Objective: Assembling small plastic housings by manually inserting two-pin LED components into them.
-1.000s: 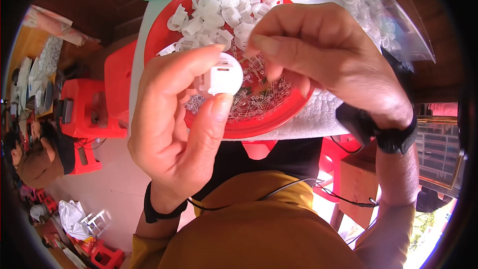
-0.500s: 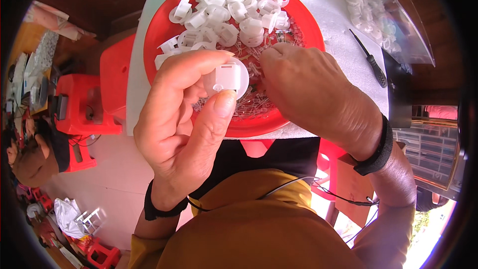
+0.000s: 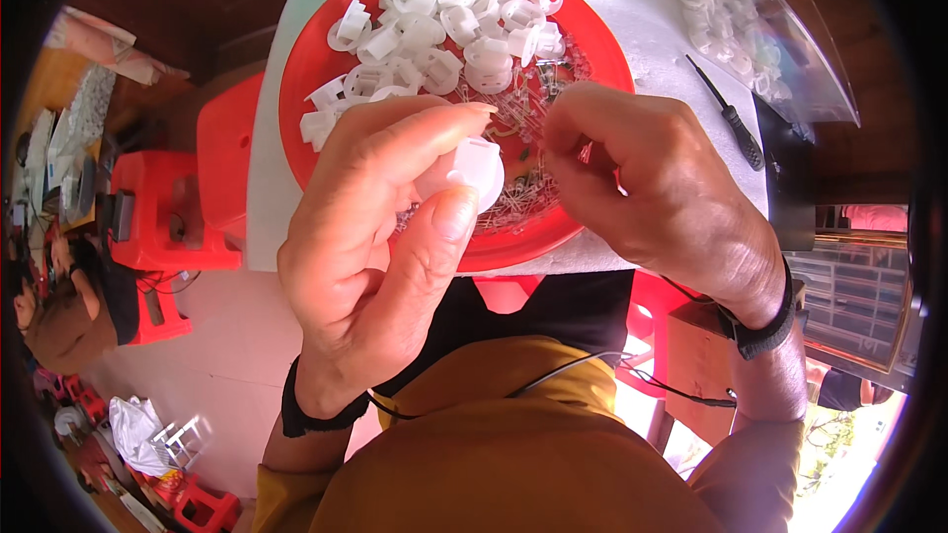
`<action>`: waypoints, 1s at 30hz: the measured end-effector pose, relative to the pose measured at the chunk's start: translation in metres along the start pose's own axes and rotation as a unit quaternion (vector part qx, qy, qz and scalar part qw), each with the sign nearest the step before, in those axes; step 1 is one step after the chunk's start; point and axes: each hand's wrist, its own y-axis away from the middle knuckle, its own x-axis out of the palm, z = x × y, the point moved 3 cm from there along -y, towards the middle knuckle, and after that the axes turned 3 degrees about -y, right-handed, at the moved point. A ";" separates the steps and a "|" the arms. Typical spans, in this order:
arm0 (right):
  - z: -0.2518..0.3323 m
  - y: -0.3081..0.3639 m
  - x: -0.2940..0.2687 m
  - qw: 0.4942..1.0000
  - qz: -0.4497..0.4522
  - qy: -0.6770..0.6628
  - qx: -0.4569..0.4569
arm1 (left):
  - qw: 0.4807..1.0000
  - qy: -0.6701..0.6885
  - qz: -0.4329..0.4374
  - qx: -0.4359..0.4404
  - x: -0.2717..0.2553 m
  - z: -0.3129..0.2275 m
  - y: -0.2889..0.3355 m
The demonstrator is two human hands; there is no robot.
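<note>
The left hand (image 3: 360, 227) clamped a white plastic piece (image 3: 482, 164) between thumb and forefinger, seemingly leaving its boxy side clear; it hung over the red tray (image 3: 610, 49), toward six o'clock; the right hand (image 3: 667, 192) curled at the piece's three o'clock; whether its fingertips met, I couldn't tell.

Bright illumination on the red tray (image 3: 304, 79); overexposed glare well to its lower right; washed-out highlights on the white part (image 3: 479, 166) above it; shade to its upper left; curved distortion, black vignetting farthest from it.
</note>
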 end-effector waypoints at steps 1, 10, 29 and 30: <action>0.003 0.001 -0.002 1.000 -0.001 -0.001 -0.001 | 1.000 -0.001 0.001 0.001 0.001 0.001 0.000; 0.008 0.022 -0.019 0.975 -0.085 -0.195 0.059 | 0.997 0.023 0.068 -0.038 0.010 -0.002 -0.005; 0.012 0.031 -0.007 0.951 -0.107 -0.281 0.072 | 0.987 0.132 0.083 -0.027 0.019 0.001 -0.004; 0.013 0.031 -0.008 0.959 -0.109 -0.255 0.066 | 0.990 0.110 0.089 -0.006 0.019 0.001 -0.005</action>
